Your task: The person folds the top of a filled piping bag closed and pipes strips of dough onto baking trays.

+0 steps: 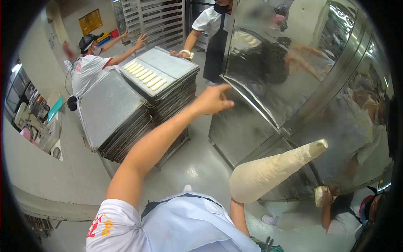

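My left hand point(215, 100) is stretched forward in mid-view beside the corner of a shiny steel surface point(289, 84). Its index finger and thumb stick out, the other fingers curl, and nothing is held. Whether the fingertip touches the steel, I cannot tell. A large, full, cream-coloured piping bag point(273, 174) rests on my right hand point(237, 203), tilted with its narrow end up to the right. The bag hides most of that hand. Beyond my left hand, a baking tray point(168, 67) bears a row of several pale dough strips point(145, 75) on a tall tray stack.
Another stack of baking trays point(111, 109) stands at the left. Behind are a slatted rack point(153, 21) and two co-workers, one with arms raised, one with a hand at the tray. A third person point(348, 214) is at the lower right, holding a pale bundle point(323, 196).
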